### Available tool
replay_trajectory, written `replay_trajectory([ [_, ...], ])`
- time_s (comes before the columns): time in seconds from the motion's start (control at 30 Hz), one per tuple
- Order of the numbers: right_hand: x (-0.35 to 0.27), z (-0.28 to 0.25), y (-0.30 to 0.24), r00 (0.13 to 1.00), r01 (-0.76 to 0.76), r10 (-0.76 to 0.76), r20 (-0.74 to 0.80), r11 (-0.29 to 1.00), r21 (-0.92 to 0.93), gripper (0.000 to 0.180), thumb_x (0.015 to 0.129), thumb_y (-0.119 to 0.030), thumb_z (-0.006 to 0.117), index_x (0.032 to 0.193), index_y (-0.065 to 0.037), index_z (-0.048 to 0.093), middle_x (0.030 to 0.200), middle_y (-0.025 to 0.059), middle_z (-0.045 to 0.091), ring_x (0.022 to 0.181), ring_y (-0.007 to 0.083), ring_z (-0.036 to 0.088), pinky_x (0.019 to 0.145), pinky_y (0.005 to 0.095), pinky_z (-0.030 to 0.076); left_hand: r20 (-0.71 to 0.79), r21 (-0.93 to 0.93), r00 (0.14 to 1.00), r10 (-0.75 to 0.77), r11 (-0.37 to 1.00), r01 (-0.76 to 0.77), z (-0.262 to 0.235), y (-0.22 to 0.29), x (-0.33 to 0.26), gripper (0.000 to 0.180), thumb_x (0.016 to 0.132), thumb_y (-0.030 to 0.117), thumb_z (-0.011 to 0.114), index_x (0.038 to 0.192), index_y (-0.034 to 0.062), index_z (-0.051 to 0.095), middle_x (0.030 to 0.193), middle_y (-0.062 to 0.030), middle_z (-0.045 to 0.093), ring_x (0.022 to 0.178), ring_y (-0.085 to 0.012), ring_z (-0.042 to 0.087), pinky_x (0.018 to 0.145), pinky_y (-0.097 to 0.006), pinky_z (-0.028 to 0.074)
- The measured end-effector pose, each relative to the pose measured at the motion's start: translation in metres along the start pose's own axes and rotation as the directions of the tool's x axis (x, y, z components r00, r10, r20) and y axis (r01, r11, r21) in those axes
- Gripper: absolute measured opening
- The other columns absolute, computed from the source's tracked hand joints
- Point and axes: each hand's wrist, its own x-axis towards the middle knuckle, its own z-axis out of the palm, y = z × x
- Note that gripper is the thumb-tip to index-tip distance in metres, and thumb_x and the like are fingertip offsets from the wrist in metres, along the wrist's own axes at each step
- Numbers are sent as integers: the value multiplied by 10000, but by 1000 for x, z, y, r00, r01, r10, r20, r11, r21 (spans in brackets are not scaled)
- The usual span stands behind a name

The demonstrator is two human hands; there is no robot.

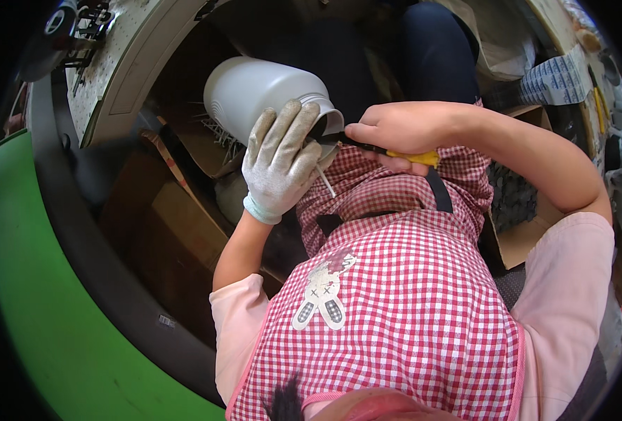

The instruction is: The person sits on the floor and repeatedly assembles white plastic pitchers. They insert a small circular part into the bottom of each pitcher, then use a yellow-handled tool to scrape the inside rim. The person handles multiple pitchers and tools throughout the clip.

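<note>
A pale grey-white plastic jar [255, 95] lies tilted over my lap, its open mouth turned toward my right. My left hand [279, 161], in a grey-white work glove, grips the jar by its neck. My bare right hand [406, 130] is closed round a hand tool with a yellow-and-black handle [416, 157]. The tool's dark front end reaches the jar's rim; its working tip is not clear to see. A thin white strip [327, 182] hangs below the mouth, next to the gloved fingers.
A cardboard box of dark pieces [514, 193] stands at my right. Thin white scraps [221, 133] stick out of another box behind the jar. To the left are a green surface [65, 295] with a black edge and a machine [125, 77]. A red-checked apron [409, 281] covers my front.
</note>
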Motion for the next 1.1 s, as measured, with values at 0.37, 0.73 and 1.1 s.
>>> replay_trajectory([
  [0.37,-27,-22,-13,978,130,-197,74,842,524,446,1118,-440,420,970,-52,583,518,-17,484,361,71,446,363,192,382,-276,49,909,-313,940,339,-33,-32,-11,631,731,351,933,1215,100,615,1342,-142,667,1283,-362,613,1161,-550,385],
  [0.73,-156,-374,245,-32,-814,-524,-851,508,-282,320,897,-128,523,1114,15,708,1012,256,714,912,449,669,848,461,564,-514,-130,603,-610,750,648,-54,-62,12,530,819,37,871,1285,-59,637,1317,-148,663,1157,-250,640,1061,-386,515],
  [1.1,-163,-201,184,258,239,-389,-884,913,-332,280,1000,-280,609,998,-28,731,875,114,738,774,223,716,704,341,568,-580,198,713,-394,781,593,-111,-63,26,527,959,360,746,1226,-86,663,1299,-216,648,1155,-331,648,1001,-442,524],
])
